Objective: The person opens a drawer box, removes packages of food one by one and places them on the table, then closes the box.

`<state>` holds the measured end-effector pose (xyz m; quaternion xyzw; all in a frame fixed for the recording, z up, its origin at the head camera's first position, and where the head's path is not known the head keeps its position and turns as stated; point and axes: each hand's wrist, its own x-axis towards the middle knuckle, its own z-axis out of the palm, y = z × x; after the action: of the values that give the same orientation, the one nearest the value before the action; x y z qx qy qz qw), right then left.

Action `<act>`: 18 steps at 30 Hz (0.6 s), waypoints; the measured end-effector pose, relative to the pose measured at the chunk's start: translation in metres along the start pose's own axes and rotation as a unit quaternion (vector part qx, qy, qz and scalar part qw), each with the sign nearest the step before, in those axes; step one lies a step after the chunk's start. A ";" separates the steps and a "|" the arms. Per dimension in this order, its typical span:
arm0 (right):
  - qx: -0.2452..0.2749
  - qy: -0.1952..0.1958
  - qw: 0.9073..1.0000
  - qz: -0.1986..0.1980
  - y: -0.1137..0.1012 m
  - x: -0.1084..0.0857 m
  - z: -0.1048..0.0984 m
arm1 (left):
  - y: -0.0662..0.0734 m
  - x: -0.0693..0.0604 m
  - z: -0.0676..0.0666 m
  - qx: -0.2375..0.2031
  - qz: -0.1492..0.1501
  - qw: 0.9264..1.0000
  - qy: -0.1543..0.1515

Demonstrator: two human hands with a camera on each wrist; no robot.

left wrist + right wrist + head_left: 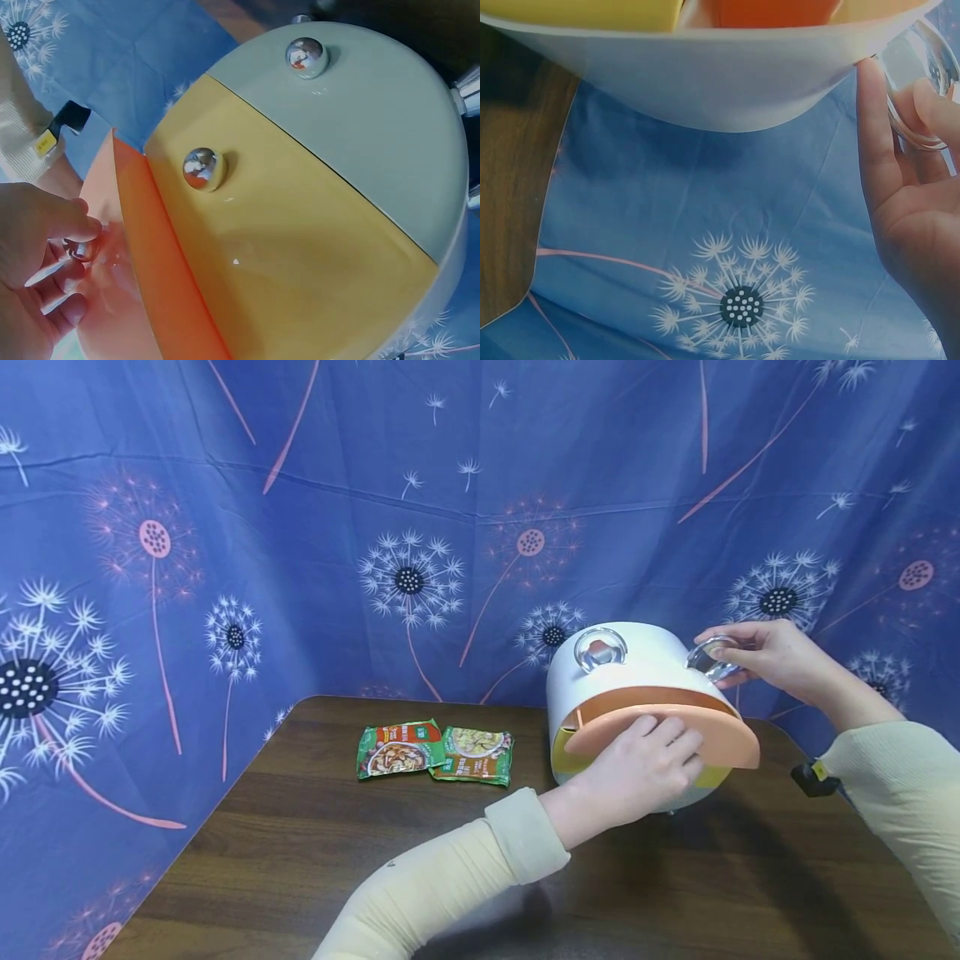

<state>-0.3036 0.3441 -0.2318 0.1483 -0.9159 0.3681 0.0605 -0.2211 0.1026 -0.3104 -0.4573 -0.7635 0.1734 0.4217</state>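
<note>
Pinching the knob (80, 250) of the orange drawer (722, 735), partly out of the white container (649, 649), with the left hand (637, 768); grips a shiny round piece (698, 660) atop that container with the right hand (787, 662), on the wooden table (300, 835), right of two food packets (401, 752).

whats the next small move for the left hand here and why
Probably ease the orange drawer a little further out with the left hand: it holds the knob, the drawer stands only partly out from the white body, and the right hand grips the silver ring, which may steady things.
</note>
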 end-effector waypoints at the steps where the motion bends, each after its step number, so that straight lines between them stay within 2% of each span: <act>1: -0.001 0.000 1.000 -0.001 0.000 0.000 0.000 | -0.001 0.001 0.001 -0.001 -0.001 1.000 0.000; 11: -0.006 0.000 1.000 0.000 -0.001 -0.001 0.000 | -0.006 0.004 0.009 0.003 0.000 1.000 0.003; 18: -0.006 0.004 1.000 -0.001 -0.001 -0.001 0.001 | -0.012 0.006 0.012 -0.010 -0.003 1.000 -0.011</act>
<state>-0.3025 0.3434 -0.2319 0.1469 -0.9178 0.3630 0.0654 -0.2385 0.1028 -0.3070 -0.4578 -0.7709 0.1692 0.4093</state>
